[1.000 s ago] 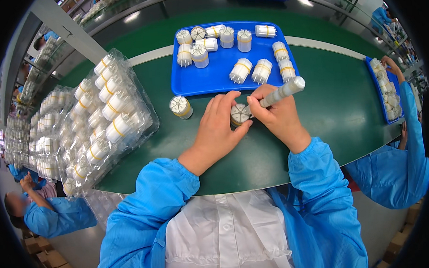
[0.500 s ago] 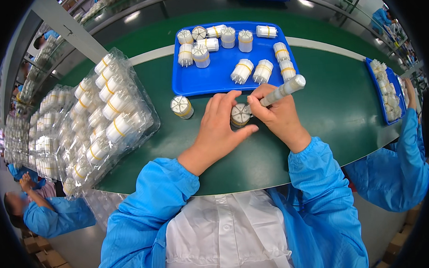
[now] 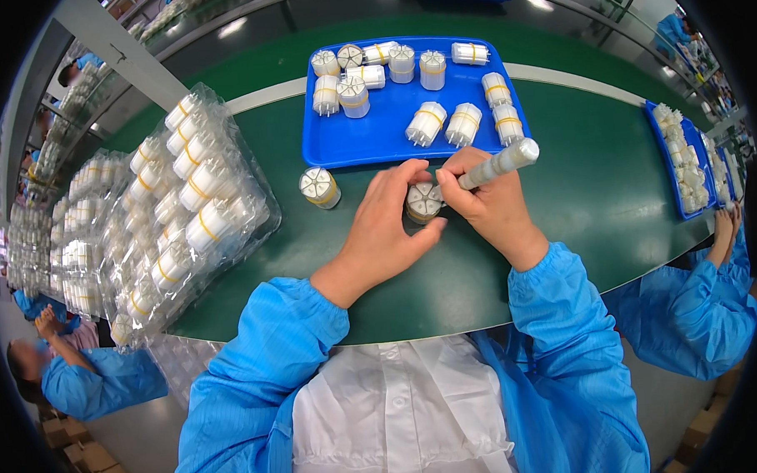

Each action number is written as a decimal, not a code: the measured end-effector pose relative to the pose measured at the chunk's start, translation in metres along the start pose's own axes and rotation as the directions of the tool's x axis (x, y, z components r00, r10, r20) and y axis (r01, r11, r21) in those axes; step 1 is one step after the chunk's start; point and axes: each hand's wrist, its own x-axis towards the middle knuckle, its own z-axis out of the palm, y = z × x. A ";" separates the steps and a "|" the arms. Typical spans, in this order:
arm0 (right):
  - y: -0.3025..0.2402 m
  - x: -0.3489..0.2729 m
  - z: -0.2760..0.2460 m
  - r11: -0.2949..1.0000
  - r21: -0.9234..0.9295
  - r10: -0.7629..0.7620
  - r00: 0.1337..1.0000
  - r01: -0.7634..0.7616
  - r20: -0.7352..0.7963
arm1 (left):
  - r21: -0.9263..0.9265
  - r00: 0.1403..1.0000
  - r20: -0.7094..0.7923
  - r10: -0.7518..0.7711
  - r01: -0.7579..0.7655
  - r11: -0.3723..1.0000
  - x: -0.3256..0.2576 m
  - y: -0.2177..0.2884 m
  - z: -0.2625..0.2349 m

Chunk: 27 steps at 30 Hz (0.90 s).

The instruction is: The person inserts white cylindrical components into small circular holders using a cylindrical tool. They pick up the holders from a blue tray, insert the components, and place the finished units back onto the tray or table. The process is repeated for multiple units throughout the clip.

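Observation:
My left hand [image 3: 390, 223] cups a small white cylinder bundle [image 3: 423, 200] bound with a yellow band, standing upright on the green table. My right hand [image 3: 490, 201] is closed around a white rod-shaped tool [image 3: 501, 163], its tip pointing down at the top of that bundle. A second banded bundle [image 3: 319, 187] stands alone just left of my left hand. Behind my hands lies a blue tray [image 3: 366, 133] with several more banded bundles, some upright, some lying down.
Clear plastic blister trays [image 3: 186, 210] filled with white bundles are stacked at the left. Another blue tray [image 3: 684, 159] of white parts sits at the right, beside a neighbouring person's hand [image 3: 722, 229] and blue sleeve. Another person in blue sits at lower left [image 3: 75, 372].
My hands stay on the bundle with almost no movement. The neighbour's arm at the right has lowered from the blue tray toward the table's edge.

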 end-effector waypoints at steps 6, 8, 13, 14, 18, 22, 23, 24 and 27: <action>-0.005 0.002 -0.002 0.994 0.097 0.061 0.997 -0.055 -0.054 | 0.014 0.999 0.008 -0.052 0.052 0.999 -0.002 -0.005 0.000; -0.007 0.002 -0.004 0.993 0.109 0.056 0.996 -0.049 -0.063 | -0.061 0.999 0.000 -0.035 0.035 0.998 -0.003 -0.005 0.001; -0.004 0.001 -0.004 0.998 0.064 0.027 0.999 -0.025 -0.028 | -0.084 0.999 0.035 -0.022 0.025 0.996 -0.003 -0.004 0.001; -0.003 0.001 -0.003 0.998 0.053 0.044 0.999 -0.044 -0.016 | -0.092 0.999 0.033 -0.015 0.018 0.996 -0.002 -0.003 0.000; 0.000 0.000 -0.001 0.998 0.018 0.065 0.998 -0.065 0.015 | -0.051 0.999 0.047 0.016 -0.014 0.999 -0.001 -0.006 0.000; -0.007 0.002 -0.002 0.952 0.240 0.205 0.977 -0.187 -0.051 | 0.081 0.996 0.025 0.084 -0.086 0.993 -0.005 -0.001 -0.005; -0.009 0.004 -0.006 0.967 0.208 0.179 0.975 -0.149 -0.132 | 0.142 0.996 -0.001 0.089 -0.088 0.986 -0.010 0.006 -0.008; -0.006 0.005 -0.009 0.971 0.187 0.174 0.975 -0.148 -0.136 | 0.187 0.998 0.005 0.056 -0.056 0.981 -0.017 0.014 -0.016; -0.004 0.005 -0.010 0.994 0.095 0.070 0.985 -0.055 -0.156 | 0.283 1.000 -0.031 -0.002 0.011 0.959 -0.042 0.023 -0.036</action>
